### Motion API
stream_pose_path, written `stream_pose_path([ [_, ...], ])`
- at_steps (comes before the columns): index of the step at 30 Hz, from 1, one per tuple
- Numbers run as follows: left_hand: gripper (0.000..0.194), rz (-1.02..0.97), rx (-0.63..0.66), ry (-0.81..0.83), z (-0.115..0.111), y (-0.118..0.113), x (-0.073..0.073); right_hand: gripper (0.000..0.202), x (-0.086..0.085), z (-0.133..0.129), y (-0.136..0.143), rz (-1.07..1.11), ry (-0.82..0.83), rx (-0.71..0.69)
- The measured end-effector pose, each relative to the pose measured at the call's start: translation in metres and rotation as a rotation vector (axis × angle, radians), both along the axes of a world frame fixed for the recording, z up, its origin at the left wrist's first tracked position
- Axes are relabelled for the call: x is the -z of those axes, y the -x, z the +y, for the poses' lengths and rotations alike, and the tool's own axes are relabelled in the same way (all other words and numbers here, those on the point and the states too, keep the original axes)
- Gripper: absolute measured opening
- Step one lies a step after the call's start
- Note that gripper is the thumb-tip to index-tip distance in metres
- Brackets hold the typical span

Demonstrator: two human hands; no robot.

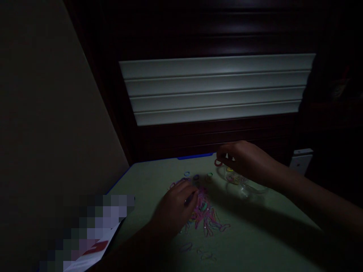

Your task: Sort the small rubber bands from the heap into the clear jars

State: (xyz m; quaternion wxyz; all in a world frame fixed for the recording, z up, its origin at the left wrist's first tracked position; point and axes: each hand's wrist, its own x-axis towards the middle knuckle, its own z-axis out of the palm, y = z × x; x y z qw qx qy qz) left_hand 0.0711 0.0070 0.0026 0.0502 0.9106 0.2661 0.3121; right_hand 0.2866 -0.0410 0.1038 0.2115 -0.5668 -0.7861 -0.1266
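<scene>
Dim light. The dark wood panelling (167, 139) looms largest ahead of you, with a pale wall (51, 113) at left and a white slatted panel (215, 90) set into the wood. Your worktop (144, 181), greenish with a blue edge, fills the lower middle; everything you handle sits within easy reach on it, presumably so neither arm must stretch. A white printed item (96, 241), partly pixelated, is at lower left. Your right hand (225, 156) reaches in over the clear container (245, 192), thumb and fingertips closed in a pinch on a red ring (215, 163); so small a loop likely leaves room for the fingertips only. Your left hand (190, 194) rests low at the left side of the pile of coloured bands (205, 207), fingers curled, thumb near the forefinger; too dark to tell whether anything is caught between them. Its place there would suit steadying or sorting through the tangle. The container, just right of the pile, has yellow and pinkish bands showing through its wall; near enough, it seems, to keep the hand's path short. Smallest, beyond the pile: a light-blue ring (187, 173), a dark ring (196, 176) and a green ring (210, 174), apart from one another, perhaps for easier picking. A few loose bands (186, 247) lie on your near side.
</scene>
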Motion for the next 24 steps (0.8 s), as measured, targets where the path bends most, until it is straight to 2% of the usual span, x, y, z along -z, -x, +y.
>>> stream_pose_path([
  [6,0.015,0.062,0.038,-0.092,-0.001,0.002,0.002,0.015,-0.001,0.011,-0.025,-0.170,0.043,0.264],
  [10,0.015,0.063,0.049,-0.091,-0.001,0.001,0.003,0.017,-0.003,0.011,-0.032,-0.275,0.091,0.409],
  [15,0.014,0.053,0.048,-0.083,0.000,0.001,0.002,0.018,-0.006,0.007,-0.027,-0.340,0.183,0.476],
  [24,0.015,0.053,0.048,-0.084,0.001,0.001,0.001,0.019,-0.001,0.010,-0.025,-0.383,0.199,0.515],
])
